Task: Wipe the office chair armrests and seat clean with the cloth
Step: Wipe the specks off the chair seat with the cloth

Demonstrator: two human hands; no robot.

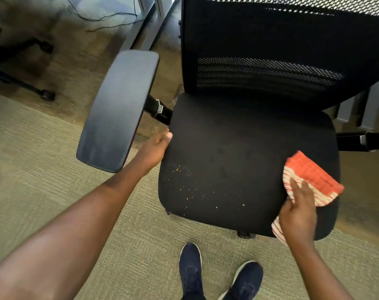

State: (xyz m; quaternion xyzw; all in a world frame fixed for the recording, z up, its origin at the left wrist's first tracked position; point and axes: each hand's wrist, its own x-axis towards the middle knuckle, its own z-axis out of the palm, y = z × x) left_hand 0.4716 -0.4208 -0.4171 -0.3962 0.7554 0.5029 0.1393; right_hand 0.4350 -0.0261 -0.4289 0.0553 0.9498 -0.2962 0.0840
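Cloth [313,180]: red and striped, on the seat's right front part.
Right hand [297,215]: fingers flat, pressing the cloth onto the seat.
Seat [238,148]: black; crumbs [184,180] scattered front-left.
Left hand [155,149]: fingers curled, gripping the seat's left edge.
Armrest [119,109]: left of the seat.

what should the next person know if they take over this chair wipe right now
Left hand: gripping the left edge of the seat, steadying the chair.
Right hand: pressing the red and white cloth flat on the seat's right front part.
Crumbs lie scattered over the seat's left front area, so the seat is not done.
Left armrest looks free of crumbs; whether it was wiped I cannot tell. The right armrest pad is out of view.
Left to do: sweep the crumbs off, check both armrests.
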